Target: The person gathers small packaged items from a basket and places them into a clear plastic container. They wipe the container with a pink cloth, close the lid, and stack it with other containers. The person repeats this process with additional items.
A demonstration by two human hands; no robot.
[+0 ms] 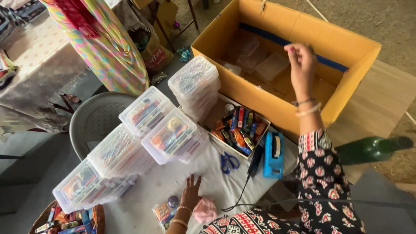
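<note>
**Hand Raised Over Open Carton at Packing Table**

The right hand [302, 65] was held above the open cardboard box [225, 43], fingers loosely curled together with nothing seen clamped between them. Directly beneath that hand, clear plastic cases [264, 65] were laid on the floor of the box. The left hand [190, 193] was pressed flat on the white table cover [173, 177], fingers spread and empty. Just beside it, towards the person, a pink cloth bundle [205, 210] was set, with a small packet [163, 213] on its other side. Beyond the left hand's fingertips, blue-handled scissors [228, 162] and a blue tape dispenser [273, 154] were placed near a shallow tray of coloured items [239, 130]. Farther out, stacks of filled clear boxes [169, 134] were ranged across the table.
</note>
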